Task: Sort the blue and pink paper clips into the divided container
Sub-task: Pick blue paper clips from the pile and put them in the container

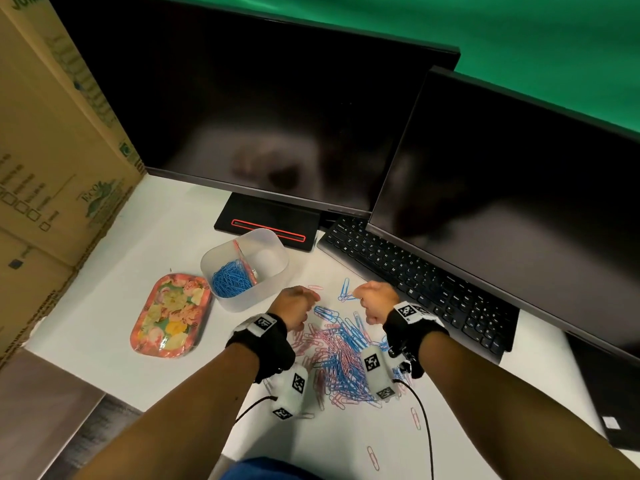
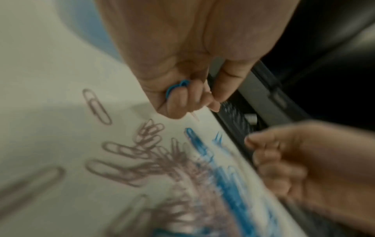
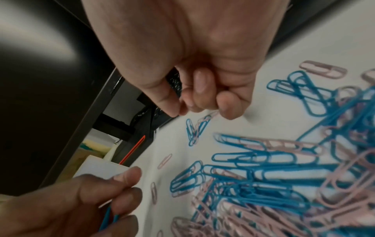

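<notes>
A mixed pile of blue and pink paper clips lies on the white desk between my wrists. Just beyond it, my left hand is curled, gripping blue clips in its fist. My right hand is also curled, its fingertips pinching the end of a pink clip in a small blue-and-pink tangle. The translucent divided container stands left of the hands, with blue clips heaped in its left compartment.
A floral tray sits left of the container. A black keyboard and two dark monitors close off the back and right. A cardboard box walls the left. A few pink clips lie loose near the front edge.
</notes>
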The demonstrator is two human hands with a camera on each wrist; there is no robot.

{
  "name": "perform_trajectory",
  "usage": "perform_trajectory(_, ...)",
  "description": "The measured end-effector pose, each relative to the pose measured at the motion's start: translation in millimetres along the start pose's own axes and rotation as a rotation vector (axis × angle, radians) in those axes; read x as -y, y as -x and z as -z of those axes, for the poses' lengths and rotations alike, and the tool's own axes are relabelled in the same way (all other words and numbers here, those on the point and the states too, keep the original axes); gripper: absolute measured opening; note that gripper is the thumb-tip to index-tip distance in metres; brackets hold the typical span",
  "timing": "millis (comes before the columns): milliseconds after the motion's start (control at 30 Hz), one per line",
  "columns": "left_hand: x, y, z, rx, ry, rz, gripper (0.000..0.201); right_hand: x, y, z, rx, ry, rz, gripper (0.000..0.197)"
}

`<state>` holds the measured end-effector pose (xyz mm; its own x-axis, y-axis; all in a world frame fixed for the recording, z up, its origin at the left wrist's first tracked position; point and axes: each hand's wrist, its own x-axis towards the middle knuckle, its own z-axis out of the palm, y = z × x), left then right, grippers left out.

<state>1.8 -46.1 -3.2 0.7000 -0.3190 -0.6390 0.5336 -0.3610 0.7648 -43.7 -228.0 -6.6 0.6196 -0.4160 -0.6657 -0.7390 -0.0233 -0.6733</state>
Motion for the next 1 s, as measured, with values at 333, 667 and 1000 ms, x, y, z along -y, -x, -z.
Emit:
perform_trajectory(333,10.4,-13.7,-13.9,-0.006,-1.139,-0.382,0.02,-12.1,28.2,3.1,-0.057,0.969,0.269,0.023)
perform_trajectory(667,10.1,-16.6,-1.7,-0.089,-0.958,-0.345,0.012,-18.7,26.2,-14.4,-0.051,1.136,0.356,0.021)
perform_trajectory(1000,9.5,-5.5,12.9,0.05,-0.201,-0.121,0.018,-28.7,17.5,-1.8,-0.013,0.746,0.274,0.02)
